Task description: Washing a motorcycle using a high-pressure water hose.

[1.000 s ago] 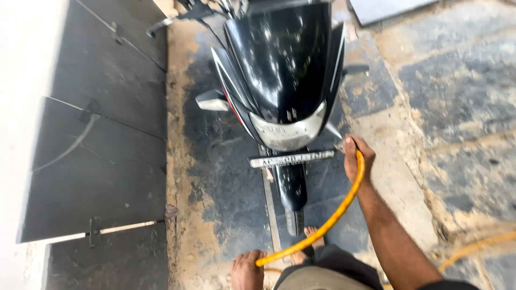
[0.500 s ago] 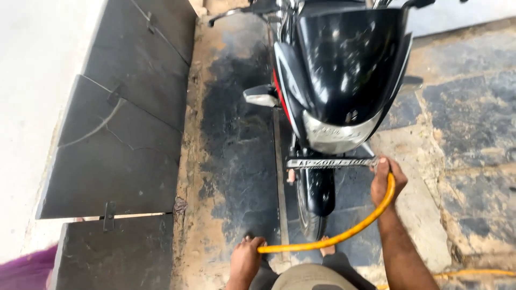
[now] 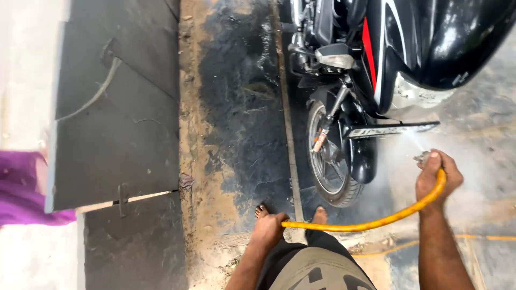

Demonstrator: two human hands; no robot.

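Observation:
A yellow hose (image 3: 376,219) runs between my two hands. My right hand (image 3: 436,174) grips its nozzle end, and water sprays from it up toward the number plate (image 3: 389,130) of a black motorcycle (image 3: 408,59). My left hand (image 3: 269,230) holds the hose lower down, near my bare feet (image 3: 320,216). The front wheel (image 3: 329,156) and black mudguard (image 3: 363,158) stand just left of the spray.
Wet dark stone floor (image 3: 236,107) lies left of the wheel. Dark metal panels (image 3: 118,118) cover the ground further left. A purple cloth (image 3: 21,188) shows at the left edge. More hose (image 3: 484,237) trails on the floor at right.
My view has swung left and closer, so the motorcycle now sits at upper right. My right hand stays by the number plate; water spray and mist now show there.

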